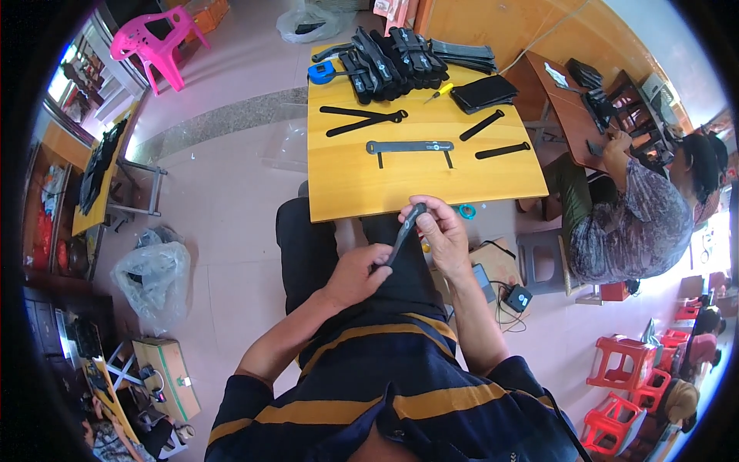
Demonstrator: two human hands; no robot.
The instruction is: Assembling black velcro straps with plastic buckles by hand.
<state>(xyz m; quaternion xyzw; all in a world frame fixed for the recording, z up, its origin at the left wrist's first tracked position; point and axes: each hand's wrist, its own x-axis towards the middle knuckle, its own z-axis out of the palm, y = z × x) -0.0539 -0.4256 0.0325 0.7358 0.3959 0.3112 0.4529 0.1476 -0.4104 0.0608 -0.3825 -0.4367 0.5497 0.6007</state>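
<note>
Above my lap, just off the near edge of the yellow table (346, 196), I hold a dark grey padded strap (403, 236) slanting between both hands. My left hand (359, 271) grips its lower end, and my right hand (440, 235) pinches the upper end between thumb and fingers. On the tabletop in front lies a similar grey padded strap (408, 147), with two short black tabs poking out below it. Thin black straps with loop ends (363, 117) cross at the left, and two more thin black straps (502, 151) lie apart at the right.
At the table's back are a heap of bundled black straps (392, 63), a blue tape measure (322, 73), a yellow-handled screwdriver (440, 93) and stacked black pieces (485, 94). A co-worker (635, 215) sits at a brown table on the right. A pink chair (158, 42) stands far left.
</note>
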